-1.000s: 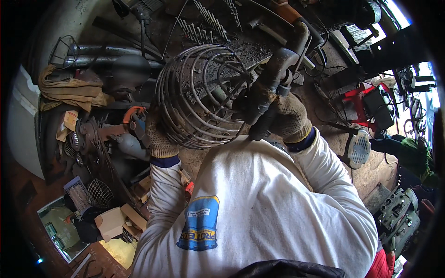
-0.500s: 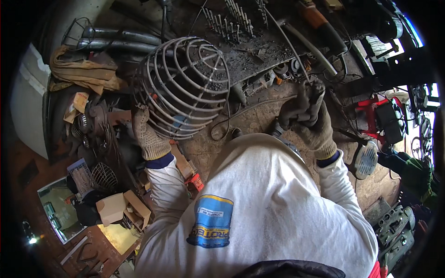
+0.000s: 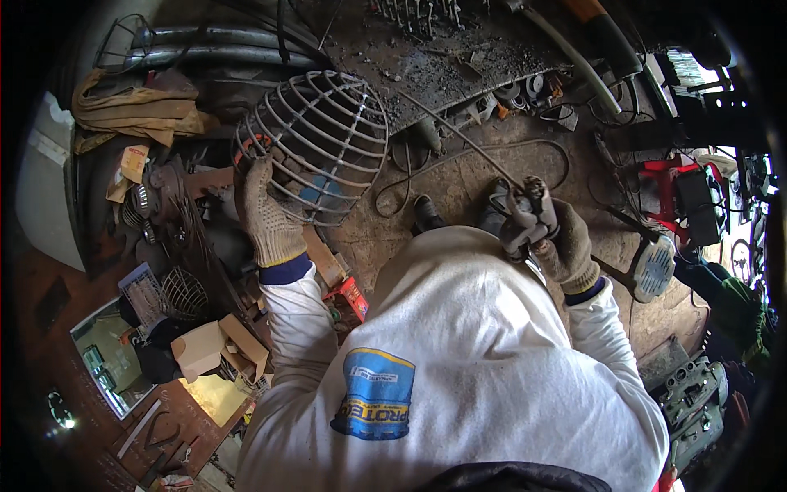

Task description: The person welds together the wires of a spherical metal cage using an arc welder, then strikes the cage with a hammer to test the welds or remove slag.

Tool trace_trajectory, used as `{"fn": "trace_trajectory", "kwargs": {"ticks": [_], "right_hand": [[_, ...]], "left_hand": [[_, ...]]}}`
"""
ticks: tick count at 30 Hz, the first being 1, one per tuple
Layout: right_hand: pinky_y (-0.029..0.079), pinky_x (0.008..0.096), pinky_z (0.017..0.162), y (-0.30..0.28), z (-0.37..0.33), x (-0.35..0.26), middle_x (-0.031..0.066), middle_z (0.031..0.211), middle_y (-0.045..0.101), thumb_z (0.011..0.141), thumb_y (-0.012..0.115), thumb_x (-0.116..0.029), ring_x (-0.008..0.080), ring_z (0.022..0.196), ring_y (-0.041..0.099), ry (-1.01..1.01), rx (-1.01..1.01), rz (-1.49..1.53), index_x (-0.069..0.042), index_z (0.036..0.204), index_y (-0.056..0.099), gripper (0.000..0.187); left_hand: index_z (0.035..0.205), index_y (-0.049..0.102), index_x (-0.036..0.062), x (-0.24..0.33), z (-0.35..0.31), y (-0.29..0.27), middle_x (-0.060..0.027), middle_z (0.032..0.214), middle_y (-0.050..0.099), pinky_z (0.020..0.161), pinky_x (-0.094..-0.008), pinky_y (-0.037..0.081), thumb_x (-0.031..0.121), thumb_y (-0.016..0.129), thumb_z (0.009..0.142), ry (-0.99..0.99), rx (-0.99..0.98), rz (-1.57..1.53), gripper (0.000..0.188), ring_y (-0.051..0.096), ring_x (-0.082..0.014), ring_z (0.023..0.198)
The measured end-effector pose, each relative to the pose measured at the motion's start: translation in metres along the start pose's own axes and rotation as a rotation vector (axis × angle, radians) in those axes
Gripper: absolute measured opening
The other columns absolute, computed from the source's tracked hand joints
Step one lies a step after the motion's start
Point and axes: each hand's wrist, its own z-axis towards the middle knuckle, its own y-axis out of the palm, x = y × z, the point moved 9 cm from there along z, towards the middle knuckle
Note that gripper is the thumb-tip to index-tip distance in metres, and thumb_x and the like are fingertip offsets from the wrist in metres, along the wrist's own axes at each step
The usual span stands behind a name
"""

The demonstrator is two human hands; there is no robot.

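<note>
Left hand (image 3: 272, 217), gloved, grips wire cage (image 3: 348, 139) at its left side, fingers partly hidden. Cage held up front-left of the body, near the dark tabletop (image 3: 393, 59). Right hand (image 3: 566, 242), gloved, fingers curled round lower end of thin rod (image 3: 461, 137), which slants up-left, tip just right of cage.

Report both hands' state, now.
Left hand: holding a rounded grey metal-wire cage.
Right hand: closed, a long, thin grey metal rod jutting from it.
</note>
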Motion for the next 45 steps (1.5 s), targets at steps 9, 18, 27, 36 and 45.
{"fn": "trace_trajectory", "kwargs": {"ticks": [9, 18, 27, 36, 45], "right_hand": [[0.054, 0.039, 0.082, 0.014, 0.005, 0.013, 0.0194, 0.105, 0.068, 0.083, 0.068, -0.06, 0.0338, 0.095, 0.069, -0.012, -0.089, -0.106, 0.005, 0.125, 0.056, 0.077], [0.054, 0.0394, 0.082, 0.024, 0.011, 0.009, 0.0201, 0.104, 0.068, 0.084, 0.069, -0.058, 0.0346, 0.095, 0.069, -0.018, -0.138, -0.075, 0.006, 0.126, 0.054, 0.078], [0.054, 0.0337, 0.079, 0.026, 0.014, 0.015, 0.0139, 0.098, 0.069, 0.084, 0.071, -0.056, 0.0237, 0.089, 0.069, -0.021, -0.152, -0.127, 0.006, 0.123, 0.054, 0.075], [0.054, 0.0356, 0.079, 0.028, 0.019, 0.011, 0.0153, 0.098, 0.069, 0.084, 0.069, -0.056, 0.0272, 0.089, 0.07, -0.031, -0.154, -0.091, 0.006, 0.121, 0.055, 0.074], [0.054, 0.0353, 0.08, 0.03, 0.019, 0.014, 0.0146, 0.097, 0.069, 0.084, 0.071, -0.054, 0.0253, 0.089, 0.069, -0.038, -0.171, -0.071, 0.007, 0.12, 0.055, 0.073]], "left_hand": [[0.115, 0.064, -0.0004, 0.0, 0.0, -0.002, -0.0122, 0.11, 0.068, 0.087, -0.0383, 0.058, 0.017, 0.064, 0.09, -0.04, 0.129, 0.068, 0.03, 0.067, -0.0238, 0.1], [0.108, 0.067, 0.0038, 0.006, -0.007, 0.004, -0.0095, 0.093, 0.071, 0.057, -0.0294, 0.058, 0.008, 0.067, 0.084, -0.005, 0.148, 0.058, 0.024, 0.07, -0.0199, 0.071], [0.116, 0.065, 0.0031, 0.002, -0.001, -0.006, -0.0099, 0.112, 0.069, 0.085, -0.0364, 0.058, 0.019, 0.067, 0.088, -0.047, 0.093, 0.137, 0.032, 0.067, -0.0215, 0.1], [0.114, 0.065, 0.0028, 0.0, -0.002, -0.004, -0.0096, 0.11, 0.069, 0.083, -0.036, 0.059, 0.018, 0.065, 0.091, -0.05, 0.066, 0.09, 0.028, 0.068, -0.0221, 0.097], [0.116, 0.064, 0.001, -0.001, -0.003, 0.0, -0.0112, 0.11, 0.069, 0.085, -0.0365, 0.059, 0.016, 0.063, 0.092, -0.071, 0.074, 0.057, 0.029, 0.069, -0.0228, 0.096]]}}
